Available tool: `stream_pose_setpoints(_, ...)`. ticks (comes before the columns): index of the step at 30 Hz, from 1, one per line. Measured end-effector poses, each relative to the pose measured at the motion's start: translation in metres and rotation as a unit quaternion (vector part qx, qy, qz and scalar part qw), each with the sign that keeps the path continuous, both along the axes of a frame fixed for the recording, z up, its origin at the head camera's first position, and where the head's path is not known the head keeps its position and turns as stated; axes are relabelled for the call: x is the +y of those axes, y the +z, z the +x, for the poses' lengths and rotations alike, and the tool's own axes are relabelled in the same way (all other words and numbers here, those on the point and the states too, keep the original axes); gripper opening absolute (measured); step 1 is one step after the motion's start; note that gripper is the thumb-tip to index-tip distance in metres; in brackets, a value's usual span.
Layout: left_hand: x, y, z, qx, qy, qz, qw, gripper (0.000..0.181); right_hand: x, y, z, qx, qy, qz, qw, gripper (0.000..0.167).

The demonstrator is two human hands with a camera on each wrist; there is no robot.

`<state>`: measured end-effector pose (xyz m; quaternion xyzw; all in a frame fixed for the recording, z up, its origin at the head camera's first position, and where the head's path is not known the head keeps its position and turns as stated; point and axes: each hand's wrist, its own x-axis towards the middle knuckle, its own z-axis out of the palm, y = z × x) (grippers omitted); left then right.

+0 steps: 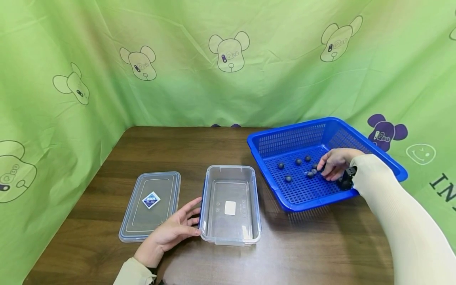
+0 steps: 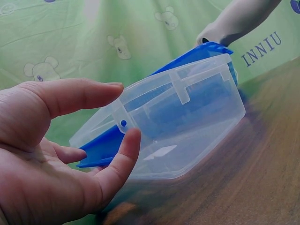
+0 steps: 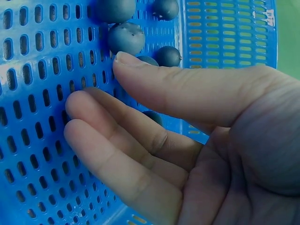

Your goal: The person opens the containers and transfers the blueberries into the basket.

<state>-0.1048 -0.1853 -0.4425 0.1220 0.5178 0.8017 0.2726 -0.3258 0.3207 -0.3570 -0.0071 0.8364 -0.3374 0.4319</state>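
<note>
My left hand (image 1: 174, 230) rests at the left side of a clear plastic food container (image 1: 224, 188), thumb and fingers spread along its wall. In the left wrist view a blue locking flap (image 2: 105, 149) hangs from that wall beside the fingers. My right hand (image 1: 336, 163) reaches down into a blue plastic basket (image 1: 306, 205), close to several dark blueberries (image 1: 281, 166). Seen from the right wrist, its thumb lies beside a blueberry (image 3: 126, 39), the fingers loosely bent with nothing between them. Part of one blueberry is hidden behind the fingers.
A clear lid (image 1: 156, 219) with a blue-and-white label lies on the brown wooden table (image 1: 192, 148), left of the container. Green curtain (image 1: 185, 91) with bear prints hangs behind and on both sides.
</note>
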Motion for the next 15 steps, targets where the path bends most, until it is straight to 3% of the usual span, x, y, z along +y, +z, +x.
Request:
stream_pose_setpoints(9, -0.004, -0.001, 0.001, -0.009, 0.004, -0.006, 0.9999, 0.098, -0.002, 0.009, 0.004, 0.004, -0.031, -0.039, 0.9987, 0.013)
stream_pose_setpoints(15, -0.009, 0.000, 0.004, -0.009, 0.009, -0.021, 0.9997, 0.097, -0.011, 0.029, 0.013, 0.039, -0.053, -0.100, 0.9929, 0.025)
